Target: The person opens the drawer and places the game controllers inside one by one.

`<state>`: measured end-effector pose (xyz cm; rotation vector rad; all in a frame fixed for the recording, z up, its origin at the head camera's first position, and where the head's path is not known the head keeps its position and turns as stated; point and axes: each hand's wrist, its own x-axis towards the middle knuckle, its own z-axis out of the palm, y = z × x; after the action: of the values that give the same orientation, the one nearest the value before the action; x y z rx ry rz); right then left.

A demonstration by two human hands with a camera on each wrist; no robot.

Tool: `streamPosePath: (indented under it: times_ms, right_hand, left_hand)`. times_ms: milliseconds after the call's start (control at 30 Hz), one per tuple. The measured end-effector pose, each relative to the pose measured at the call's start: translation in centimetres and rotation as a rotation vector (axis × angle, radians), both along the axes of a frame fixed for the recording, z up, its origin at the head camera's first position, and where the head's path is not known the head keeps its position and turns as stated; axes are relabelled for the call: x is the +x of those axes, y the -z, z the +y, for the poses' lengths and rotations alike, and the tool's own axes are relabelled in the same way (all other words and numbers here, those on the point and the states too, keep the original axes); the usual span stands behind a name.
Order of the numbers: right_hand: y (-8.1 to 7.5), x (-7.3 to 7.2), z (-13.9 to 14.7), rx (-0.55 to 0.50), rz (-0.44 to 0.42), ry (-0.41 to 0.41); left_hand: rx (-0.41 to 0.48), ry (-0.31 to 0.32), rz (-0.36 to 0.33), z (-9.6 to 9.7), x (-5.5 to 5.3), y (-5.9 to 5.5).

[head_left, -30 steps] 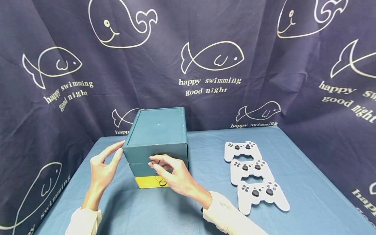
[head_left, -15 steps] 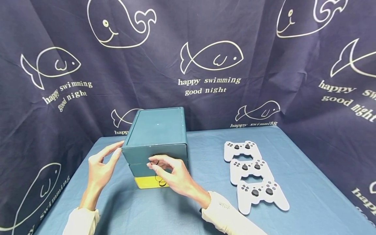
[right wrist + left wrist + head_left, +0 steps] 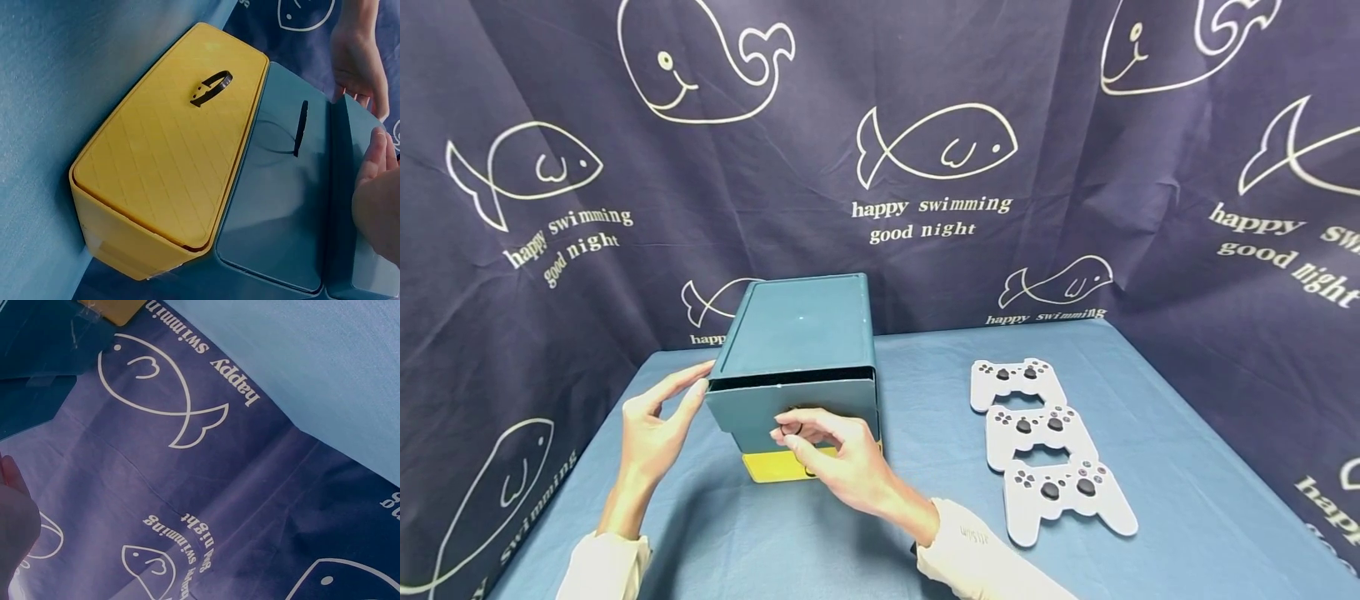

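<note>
A small stacked drawer cabinet has two teal drawers above a yellow one. Its top drawer is slid partly out, showing a dark gap under the lid. My right hand pinches that drawer's black loop pull between thumb and fingers. At the cabinet's front left corner, my left hand rests its extended fingertips and thumb against the side. In the right wrist view, the middle drawer and the yellow drawer are closed, each with its own black loop. The left wrist view catches only part of the left hand.
Three white game controllers lie in an overlapping row on the blue tablecloth, right of the cabinet. A dark blue curtain printed with fish and whales hangs behind and along both sides.
The top drawer has come forward out of the cabinet, opening a gap below the lid. My right hand has moved slightly toward me with it; the left hand keeps its place at the corner.
</note>
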<state>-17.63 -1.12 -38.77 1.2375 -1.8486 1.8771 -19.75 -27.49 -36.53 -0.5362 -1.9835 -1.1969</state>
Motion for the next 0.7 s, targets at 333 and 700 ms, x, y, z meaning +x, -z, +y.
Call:
streamPosePath:
  times_ms: [333, 700]
  right_hand:
    - [0.2, 1.2, -0.1, -0.012, 0.03, -0.009]
    - [0.3, 3.2, -0.1, -0.033, 0.002, -0.021]
  left_hand:
    - [0.007, 0.004, 0.017, -0.1, -0.1, 0.2]
    - [0.0, 0.0, 0.017, 0.0, -0.1, 0.1]
